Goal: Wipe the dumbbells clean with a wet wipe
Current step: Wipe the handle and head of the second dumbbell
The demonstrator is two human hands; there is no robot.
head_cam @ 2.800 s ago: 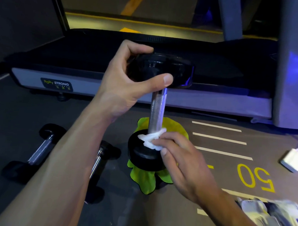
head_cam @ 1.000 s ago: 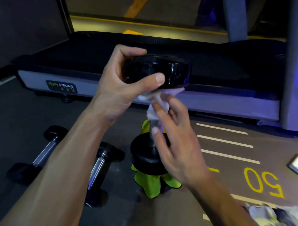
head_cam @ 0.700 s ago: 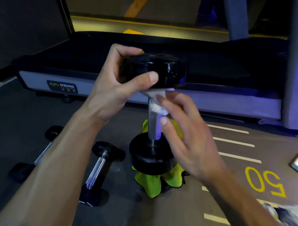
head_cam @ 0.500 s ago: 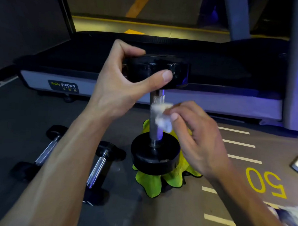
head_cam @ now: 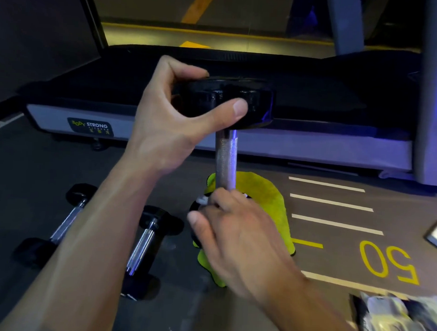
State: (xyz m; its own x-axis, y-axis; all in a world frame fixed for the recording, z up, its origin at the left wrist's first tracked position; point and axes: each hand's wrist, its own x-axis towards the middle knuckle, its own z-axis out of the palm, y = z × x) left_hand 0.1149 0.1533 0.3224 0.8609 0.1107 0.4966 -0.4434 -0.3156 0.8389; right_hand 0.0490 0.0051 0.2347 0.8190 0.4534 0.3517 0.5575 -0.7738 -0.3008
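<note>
A black dumbbell [head_cam: 226, 160] stands upright on a yellow-green cloth [head_cam: 268, 192] on the gym floor. My left hand [head_cam: 169, 124] grips its top head, thumb across the front. At the base of the steel handle my right hand [head_cam: 235, 230] holds a white wet wipe [head_cam: 202, 199] against the bar and the lower head. Most of the wipe and the lower head are hidden under that hand. To the left, two more dumbbells [head_cam: 147, 244] [head_cam: 61, 224] lie on the floor.
A treadmill [head_cam: 90, 126] runs across the back, close behind the upright dumbbell. A wipe packet [head_cam: 393, 317] lies at the lower right, and a white object [head_cam: 436, 236] sits at the right edge. Yellow "50" and white lines mark the floor.
My right hand slid the wipe from under the top head down the handle to the lower head. My left hand kept its grip on the top head.
</note>
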